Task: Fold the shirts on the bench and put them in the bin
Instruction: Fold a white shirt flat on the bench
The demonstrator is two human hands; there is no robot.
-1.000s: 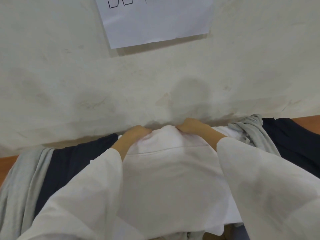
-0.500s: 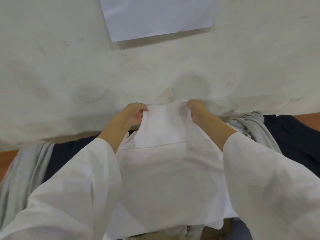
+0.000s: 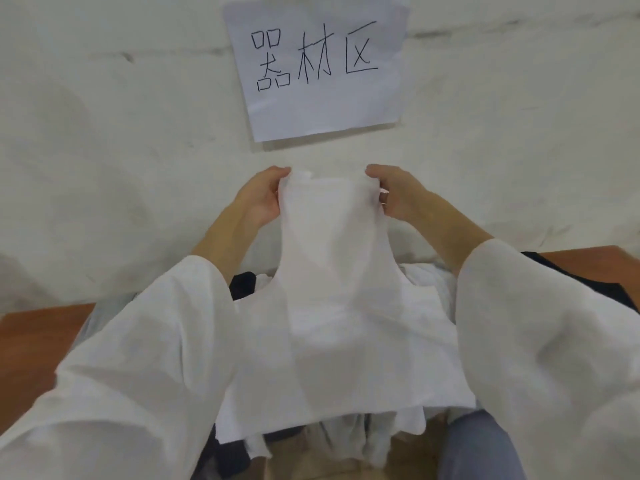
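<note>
The biggest change is in the white shirt. 1 second ago its far edge lay low on the pile against the wall, and half a second ago it had only begun to rise. Now that edge is held high in front of the wall, just under the paper sign, with the cloth pulled into a narrow strip between the 2 hands. The wider lower part is still draped over the other clothes on the bench and hangs off the near edge. A dark shirt shows beneath it beside the left forearm.

I judge that this shirt has been picked out of the pile and its first fold is only starting, either to shake it flat or to bring the far end toward the person. Nothing looks folded yet, and the bin is not in view.

Both hands have risen with the cloth and stand closer together than before. The left hand grips the top left corner of the raised strip, with its fingers curled over the edge. The right hand grips the top right corner in the same way, fingers bent round the cloth. Neither hand touches anything else, and the strip hangs taut between them.
</note>
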